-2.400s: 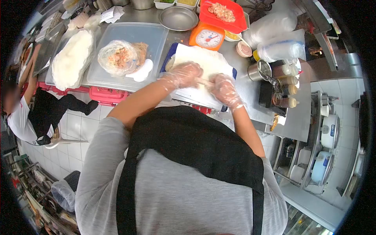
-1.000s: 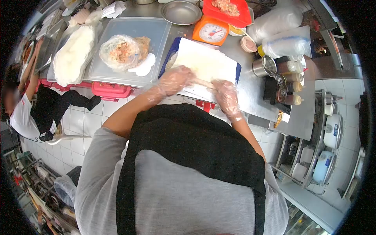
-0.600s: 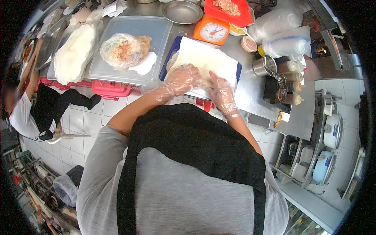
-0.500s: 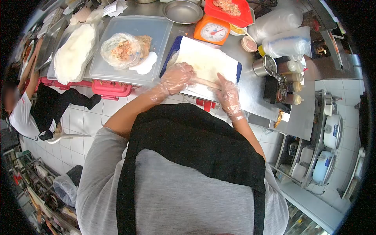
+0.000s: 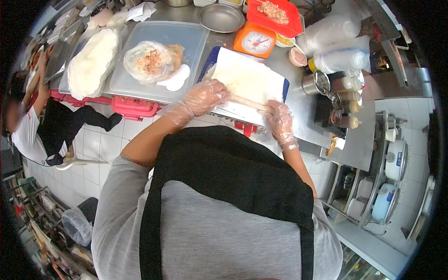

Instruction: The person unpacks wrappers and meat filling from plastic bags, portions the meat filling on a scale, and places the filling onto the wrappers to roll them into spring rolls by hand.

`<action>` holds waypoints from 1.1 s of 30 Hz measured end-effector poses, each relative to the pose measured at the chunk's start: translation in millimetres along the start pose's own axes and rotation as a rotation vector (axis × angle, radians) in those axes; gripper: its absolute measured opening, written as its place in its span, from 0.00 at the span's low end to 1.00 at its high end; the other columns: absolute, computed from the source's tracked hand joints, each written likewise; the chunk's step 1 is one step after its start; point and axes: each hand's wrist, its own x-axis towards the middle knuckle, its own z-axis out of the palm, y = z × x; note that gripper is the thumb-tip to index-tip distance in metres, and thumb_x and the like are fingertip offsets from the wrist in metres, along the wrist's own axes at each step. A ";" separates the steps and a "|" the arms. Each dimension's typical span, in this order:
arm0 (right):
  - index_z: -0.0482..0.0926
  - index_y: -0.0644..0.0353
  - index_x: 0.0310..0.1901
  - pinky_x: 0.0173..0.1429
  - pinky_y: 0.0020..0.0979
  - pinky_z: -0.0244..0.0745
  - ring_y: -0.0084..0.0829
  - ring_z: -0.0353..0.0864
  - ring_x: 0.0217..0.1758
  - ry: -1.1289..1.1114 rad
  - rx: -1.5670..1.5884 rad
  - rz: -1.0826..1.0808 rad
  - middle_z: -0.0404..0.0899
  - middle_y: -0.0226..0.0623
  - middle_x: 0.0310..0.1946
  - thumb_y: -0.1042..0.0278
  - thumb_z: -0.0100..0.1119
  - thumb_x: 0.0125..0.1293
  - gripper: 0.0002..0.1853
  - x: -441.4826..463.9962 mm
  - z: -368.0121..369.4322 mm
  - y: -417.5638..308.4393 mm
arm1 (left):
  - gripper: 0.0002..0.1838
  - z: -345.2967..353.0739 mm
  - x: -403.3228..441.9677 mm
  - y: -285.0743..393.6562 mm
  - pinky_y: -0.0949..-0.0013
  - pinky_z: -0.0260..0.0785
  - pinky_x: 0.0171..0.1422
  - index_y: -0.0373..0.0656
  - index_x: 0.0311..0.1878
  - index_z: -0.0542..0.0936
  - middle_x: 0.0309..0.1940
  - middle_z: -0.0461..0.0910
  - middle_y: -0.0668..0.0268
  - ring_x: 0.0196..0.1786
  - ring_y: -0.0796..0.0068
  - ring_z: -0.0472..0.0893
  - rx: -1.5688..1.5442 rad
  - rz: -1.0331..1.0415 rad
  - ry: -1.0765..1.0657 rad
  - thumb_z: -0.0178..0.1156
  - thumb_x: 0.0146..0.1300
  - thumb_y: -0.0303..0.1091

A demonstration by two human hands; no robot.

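Your left hand (image 5: 207, 97) curls, fingers together, over the left end of the thin roll (image 5: 247, 102); your right hand (image 5: 281, 120) pinches its right end. The roll spans the white sheet (image 5: 266, 80) near its lower edge, upper centre of frame. Steel counter (image 5: 299, 114) separates the blue board (image 5: 285, 91) from the metal pot (image 5: 310, 85) at right.

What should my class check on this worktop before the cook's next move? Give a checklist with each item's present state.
1. Clear gloves on the left hand and right hand: ok.
2. A hand at each end of the pale roll: ok.
3. Roll's seam closed: cannot tell; too small to see.
4. Both hands free for another item: not ok; both are at the roll.
5. Steel pot apart from the pale sheets: ok.
6. Exact reading on the orange scale: cannot tell.
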 end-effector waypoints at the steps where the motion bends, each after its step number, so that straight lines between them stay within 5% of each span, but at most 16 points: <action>1: 0.74 0.59 0.55 0.57 0.41 0.69 0.46 0.75 0.51 -0.001 0.004 0.008 0.78 0.44 0.48 0.74 0.62 0.54 0.24 2.0 -2.8 -2.0 | 0.16 5.6 0.0 -3.4 0.59 0.67 0.59 0.42 0.44 0.80 0.43 0.78 0.61 0.52 0.59 0.75 -0.020 -0.017 -0.024 0.64 0.55 0.39; 5: 0.79 0.57 0.48 0.54 0.39 0.72 0.43 0.76 0.48 0.119 -0.151 -0.326 0.79 0.41 0.43 0.66 0.61 0.57 0.16 15.2 1.0 -30.4 | 0.14 8.3 7.3 -8.6 0.59 0.67 0.60 0.43 0.44 0.80 0.43 0.78 0.62 0.52 0.59 0.75 -0.089 -0.177 -0.112 0.63 0.56 0.38; 8: 0.79 0.58 0.50 0.59 0.41 0.68 0.45 0.72 0.54 -0.117 -0.106 -0.092 0.76 0.46 0.49 0.73 0.60 0.50 0.21 24.0 10.6 -42.9 | 0.16 -2.1 15.8 -7.5 0.60 0.66 0.62 0.43 0.46 0.80 0.44 0.78 0.62 0.53 0.60 0.75 0.002 -0.202 -0.164 0.62 0.57 0.39; 9: 0.81 0.59 0.48 0.58 0.41 0.68 0.43 0.74 0.51 -0.150 -0.323 -0.119 0.78 0.43 0.45 0.72 0.59 0.50 0.20 27.0 22.5 -33.7 | 0.16 -2.5 16.8 -5.3 0.61 0.66 0.62 0.43 0.47 0.80 0.45 0.78 0.62 0.54 0.61 0.75 0.040 -0.167 -0.130 0.61 0.57 0.38; 12: 0.81 0.58 0.47 0.57 0.40 0.69 0.40 0.77 0.46 -0.225 -0.120 -0.129 0.80 0.39 0.41 0.71 0.57 0.53 0.18 40.6 24.7 -15.8 | 0.16 2.1 19.8 7.7 0.62 0.65 0.63 0.43 0.50 0.80 0.46 0.79 0.61 0.54 0.61 0.75 0.109 -0.038 -0.071 0.57 0.59 0.37; 15: 0.83 0.51 0.41 0.42 0.41 0.72 0.39 0.77 0.37 -0.009 -0.126 -0.265 0.81 0.36 0.35 0.66 0.57 0.56 0.11 43.4 17.5 -20.7 | 0.14 20.6 17.1 12.5 0.62 0.67 0.61 0.44 0.49 0.80 0.45 0.79 0.61 0.53 0.62 0.75 0.027 0.077 -0.023 0.55 0.61 0.33; 18: 0.84 0.50 0.40 0.44 0.41 0.72 0.38 0.78 0.37 0.199 -0.212 -0.279 0.82 0.34 0.35 0.67 0.58 0.55 0.12 35.2 35.5 -35.6 | 0.13 25.5 17.7 5.4 0.61 0.68 0.59 0.43 0.47 0.81 0.41 0.79 0.61 0.50 0.62 0.76 0.015 -0.005 -0.081 0.55 0.59 0.31; 21: 0.83 0.52 0.40 0.46 0.40 0.72 0.37 0.79 0.41 0.155 -0.170 -0.206 0.82 0.35 0.38 0.67 0.59 0.54 0.11 37.5 34.5 -42.7 | 0.12 16.2 28.3 13.5 0.61 0.69 0.57 0.43 0.44 0.81 0.38 0.79 0.61 0.48 0.62 0.76 -0.254 -0.215 -0.029 0.55 0.57 0.29; 24: 0.84 0.49 0.38 0.44 0.40 0.72 0.38 0.79 0.39 0.108 -0.112 -0.193 0.82 0.34 0.35 0.68 0.59 0.53 0.10 45.9 37.3 -30.1 | 0.11 34.9 22.6 5.0 0.61 0.69 0.56 0.43 0.43 0.81 0.38 0.78 0.60 0.47 0.62 0.76 -0.043 0.063 -0.001 0.55 0.58 0.30; 30: 0.84 0.52 0.38 0.46 0.40 0.71 0.39 0.78 0.40 0.188 -0.203 -0.235 0.81 0.36 0.34 0.69 0.59 0.53 0.10 44.7 39.8 -31.5 | 0.10 38.4 45.9 -6.4 0.60 0.70 0.55 0.43 0.43 0.81 0.39 0.78 0.59 0.47 0.59 0.76 -0.045 -0.183 -0.157 0.53 0.63 0.32; 33: 0.83 0.54 0.42 0.51 0.38 0.70 0.39 0.78 0.43 0.033 -0.190 -0.194 0.81 0.37 0.38 0.70 0.59 0.53 0.13 50.9 37.7 -24.2 | 0.10 24.4 45.5 0.9 0.59 0.70 0.54 0.40 0.41 0.80 0.39 0.78 0.58 0.45 0.58 0.76 -0.042 -0.049 -0.100 0.53 0.63 0.34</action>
